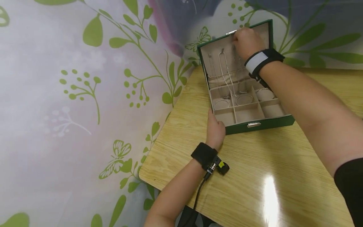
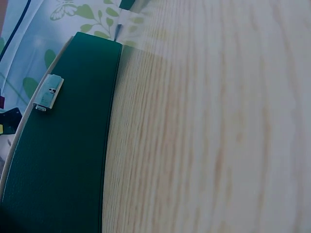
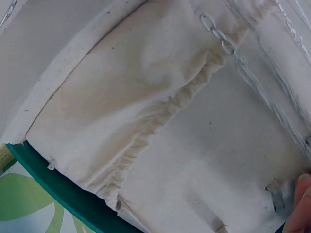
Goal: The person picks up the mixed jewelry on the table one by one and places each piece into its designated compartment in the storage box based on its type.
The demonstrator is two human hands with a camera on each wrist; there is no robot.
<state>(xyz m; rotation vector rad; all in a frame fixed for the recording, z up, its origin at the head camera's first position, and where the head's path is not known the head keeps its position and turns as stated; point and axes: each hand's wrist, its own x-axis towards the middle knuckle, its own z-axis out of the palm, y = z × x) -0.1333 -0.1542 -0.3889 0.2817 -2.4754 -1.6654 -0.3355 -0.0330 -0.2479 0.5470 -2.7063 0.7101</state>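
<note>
A green jewelry box (image 1: 259, 126) stands with its lid raised, its beige inside split into several compartments. My left hand (image 1: 216, 130) grips the box's front left corner; it does not show in the left wrist view. Up at the lid's top edge, my right hand (image 1: 248, 42) has its fingers curled around the upper end of a silver chain necklace (image 3: 265, 92). Its fingertips (image 3: 302, 204) are beside a small metal hook (image 3: 277, 196); the exact pinch is hidden. Another silver necklace (image 1: 224, 63) hangs from the lid to its left.
Bracelets (image 1: 244, 99) lie in the back compartments. A gathered fabric pocket (image 3: 131, 92) crosses the lid's lower part. The wooden table (image 1: 255, 164) meets a leaf-patterned curtain or wall covering (image 1: 85, 126) at the left and back. A cable (image 1: 197, 195) trails from the left wrist strap.
</note>
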